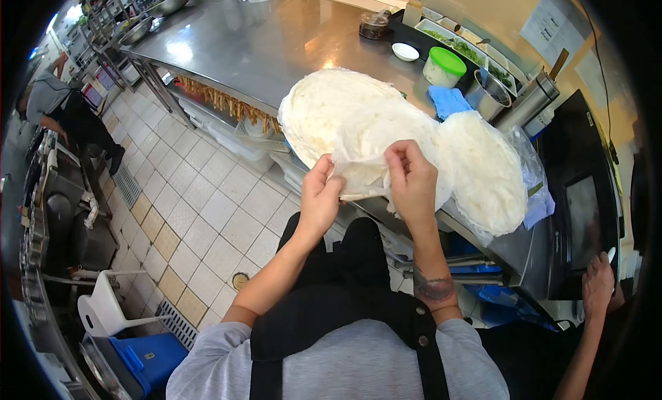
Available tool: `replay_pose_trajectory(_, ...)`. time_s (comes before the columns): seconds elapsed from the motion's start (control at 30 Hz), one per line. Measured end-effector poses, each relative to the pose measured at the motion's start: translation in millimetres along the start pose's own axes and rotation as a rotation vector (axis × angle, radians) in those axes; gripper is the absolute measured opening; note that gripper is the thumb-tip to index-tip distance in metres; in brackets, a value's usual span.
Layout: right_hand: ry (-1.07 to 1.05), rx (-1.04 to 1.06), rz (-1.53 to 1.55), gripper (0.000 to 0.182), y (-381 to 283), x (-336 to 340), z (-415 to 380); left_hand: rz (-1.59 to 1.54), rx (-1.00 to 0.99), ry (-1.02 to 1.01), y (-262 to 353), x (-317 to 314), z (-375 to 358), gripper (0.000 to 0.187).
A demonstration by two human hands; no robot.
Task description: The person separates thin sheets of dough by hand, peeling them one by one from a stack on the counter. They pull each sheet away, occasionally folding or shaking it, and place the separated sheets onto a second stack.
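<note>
Grip: both hands closed, thumb against fingers, on one thin white sheet (364, 167). Left hand (321, 196) pinches its left side; right hand (414, 183) pinches its right side, fingers curled.

Position of sheet: raised between the hands, at the near edge of the steel bench (234, 38), in front of the large pale round (331, 107).

Large pale round: broad, ragged-rimmed, reaching to the near edge of the bench. Second pale round (483, 176): to its right, towards the bench's right end, by a clear plastic bag (529, 162).

Behind the rounds: one blue cloth (449, 102), crumpled; one green-lidded tub (445, 67); one small white bowl (405, 52); one metal container (487, 94). Towards the far edge: one dark-filled jar (374, 25); one row of trays (476, 47), greens among the contents.

Right end: one black appliance (583, 193). Below it, another person's hand (598, 284), holding a small white item, partly hidden.
</note>
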State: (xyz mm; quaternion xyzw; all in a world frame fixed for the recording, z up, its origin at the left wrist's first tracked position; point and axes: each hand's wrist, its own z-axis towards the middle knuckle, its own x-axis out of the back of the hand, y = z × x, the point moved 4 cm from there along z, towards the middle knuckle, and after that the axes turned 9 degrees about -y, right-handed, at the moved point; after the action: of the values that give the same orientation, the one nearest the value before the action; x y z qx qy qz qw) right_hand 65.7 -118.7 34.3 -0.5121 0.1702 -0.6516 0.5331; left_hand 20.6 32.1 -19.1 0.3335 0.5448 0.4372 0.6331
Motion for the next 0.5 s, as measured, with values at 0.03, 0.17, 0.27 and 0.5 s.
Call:
replay_pose_trajectory(0.03,-0.061,0.0,0.027,0.016,-1,-2,-1,0.013,-0.056,0.002,2,-3,0,0.024)
replay_pose_trajectory(0.17,-0.21,0.235,-0.171,0.037,-28,-6,-2,0.089,-0.15,-0.022,10,-12,0,0.027)
replay_pose_trajectory(0.27,-0.209,0.429,-0.375,0.044,-36,-7,1,0.136,-0.119,-0.043,11,-10,-4,0.028)
replay_pose_trajectory(0.5,-0.102,0.227,-0.132,0.017,-21,-7,8,0.339,-0.053,-0.027,8,-2,-17,0.041)
